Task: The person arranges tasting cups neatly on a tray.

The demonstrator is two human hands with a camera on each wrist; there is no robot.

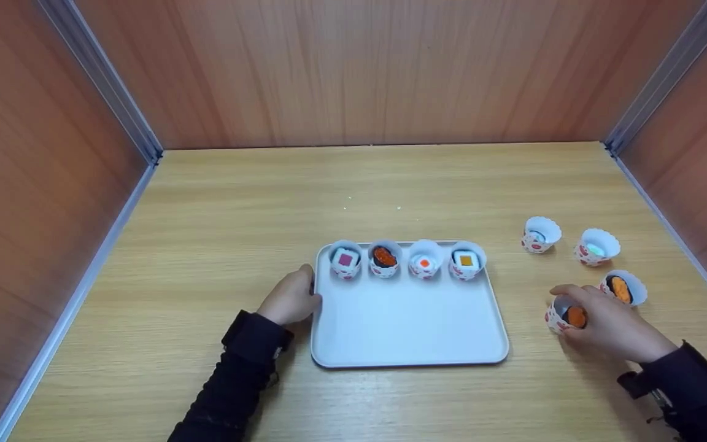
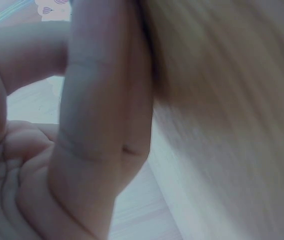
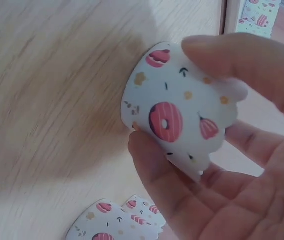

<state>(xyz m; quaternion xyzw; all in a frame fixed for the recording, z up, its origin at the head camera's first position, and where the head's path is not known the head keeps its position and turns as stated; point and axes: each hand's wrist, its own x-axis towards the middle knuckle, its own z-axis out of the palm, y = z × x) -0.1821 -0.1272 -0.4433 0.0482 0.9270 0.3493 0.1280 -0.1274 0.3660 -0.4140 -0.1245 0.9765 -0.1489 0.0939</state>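
My right hand (image 1: 605,319) grips a patterned paper cupcake cup (image 3: 174,107) between thumb and fingers, right of the tray. An orange-topped piece (image 1: 575,317) sits inside that cup. My left hand (image 1: 292,296) holds the left rim of a white tray (image 1: 409,325), fingers curled at its edge. Along the tray's far side stand several cups in a row: one with a purple-centred white piece (image 1: 345,258), one with a red-orange topped piece (image 1: 384,256), one with an orange-dotted white piece (image 1: 424,264), one with a yellow-centred white piece (image 1: 466,261).
Right of the tray, more cups stand on the wooden table (image 1: 206,233): a far one (image 1: 536,244), one with a pale green piece (image 1: 593,258) and one with an orange piece (image 1: 636,288) just behind my right hand. Wooden panels (image 1: 366,73) enclose the table.
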